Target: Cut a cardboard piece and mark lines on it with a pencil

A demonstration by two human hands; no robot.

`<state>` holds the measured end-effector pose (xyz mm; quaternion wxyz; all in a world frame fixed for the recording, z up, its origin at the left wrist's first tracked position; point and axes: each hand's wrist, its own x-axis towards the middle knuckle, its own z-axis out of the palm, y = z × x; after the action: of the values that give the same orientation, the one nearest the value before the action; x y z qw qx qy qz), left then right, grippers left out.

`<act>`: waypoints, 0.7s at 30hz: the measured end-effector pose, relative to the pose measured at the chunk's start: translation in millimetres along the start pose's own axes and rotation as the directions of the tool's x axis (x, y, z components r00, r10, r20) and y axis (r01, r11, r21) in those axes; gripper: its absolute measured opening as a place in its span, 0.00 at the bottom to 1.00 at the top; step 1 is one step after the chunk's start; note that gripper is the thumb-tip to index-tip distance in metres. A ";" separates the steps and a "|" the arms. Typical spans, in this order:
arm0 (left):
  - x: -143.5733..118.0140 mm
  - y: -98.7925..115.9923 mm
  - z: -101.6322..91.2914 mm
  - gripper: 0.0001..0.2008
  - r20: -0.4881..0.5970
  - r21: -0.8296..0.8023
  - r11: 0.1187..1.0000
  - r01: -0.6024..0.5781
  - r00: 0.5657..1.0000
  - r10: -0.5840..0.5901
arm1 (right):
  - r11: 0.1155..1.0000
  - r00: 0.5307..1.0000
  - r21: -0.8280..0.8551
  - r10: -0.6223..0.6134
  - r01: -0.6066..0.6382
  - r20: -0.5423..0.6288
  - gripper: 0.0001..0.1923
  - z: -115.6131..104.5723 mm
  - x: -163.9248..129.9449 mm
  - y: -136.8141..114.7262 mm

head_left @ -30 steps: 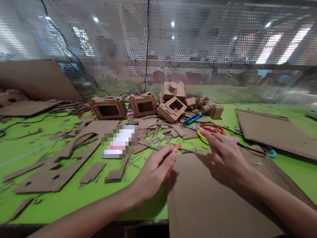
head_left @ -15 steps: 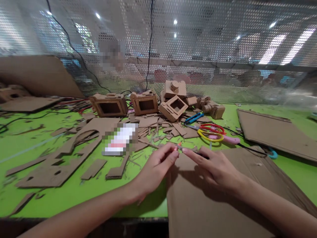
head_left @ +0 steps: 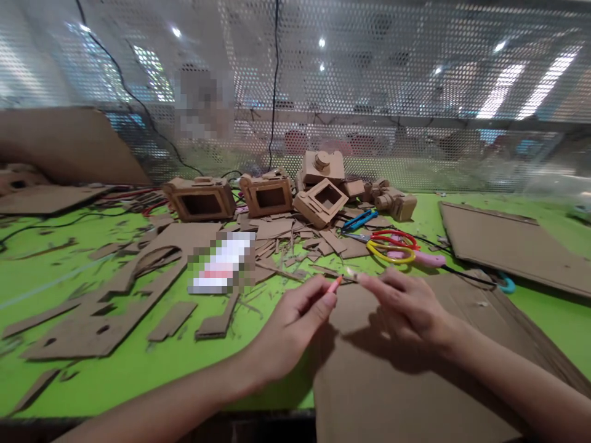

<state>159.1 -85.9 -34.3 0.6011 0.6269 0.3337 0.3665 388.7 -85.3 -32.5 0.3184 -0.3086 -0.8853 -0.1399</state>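
Note:
My left hand [head_left: 298,314] is closed around a short orange-pink pencil [head_left: 336,283], whose dark tip points up and to the right. Just across from that tip, my right hand [head_left: 406,307] grips a knife [head_left: 351,274]. Its blade is smeared by motion, and the fingers hide most of its handle. A small gap separates blade and pencil. Both hands are over the left edge of a large cardboard sheet [head_left: 392,394] on the green table [head_left: 263,344].
Several cardboard camera models [head_left: 268,195] stand along the back, before a perforated metal screen [head_left: 415,92]. Scissors [head_left: 392,246], a blue cutter [head_left: 360,219] and a pink-handled tool [head_left: 429,259] lie beyond my hands. Cardboard scraps [head_left: 173,320] and a blurred-out white item [head_left: 224,264] are on the left.
The knife blade has come away from the pencil's tip as my right hand moved slightly right. More of the pencil shows in my left hand. The view has shifted slightly.

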 end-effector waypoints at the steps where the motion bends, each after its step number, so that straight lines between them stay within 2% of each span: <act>1: 1.3 -0.1 -0.2 0.16 -0.009 -0.001 1.000 -0.002 1.000 0.002 | 0.999 0.999 0.012 -0.031 0.031 0.038 0.39 -0.1 0.8 -5.0; 5: 3.7 -0.8 -0.2 0.16 -0.017 0.008 1.000 -0.006 1.000 0.007 | 0.998 0.984 -0.051 -0.020 0.030 0.178 0.36 -2.7 1.8 -14.5; 8: 3.0 -1.6 -0.2 0.16 -0.011 0.028 1.000 -0.004 1.000 0.004 | 0.994 0.974 -0.106 0.009 0.015 0.226 0.33 -4.9 1.4 -14.3; 16: 11.3 0.2 -2.7 0.17 -0.044 0.079 0.996 -0.031 0.998 0.034 | 0.985 0.969 -0.170 0.030 0.012 0.245 0.35 -2.5 4.1 -7.8; 21: 14.7 21.9 -0.1 0.19 -0.028 0.037 0.996 -0.076 0.997 0.077 | 0.977 0.982 -0.212 0.008 0.033 0.189 0.35 -9.6 16.3 -3.5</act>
<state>166.1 -74.5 -11.6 0.5703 0.6446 0.3246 0.3924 381.2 -84.9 -14.7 0.1973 -0.3474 -0.8932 -0.2065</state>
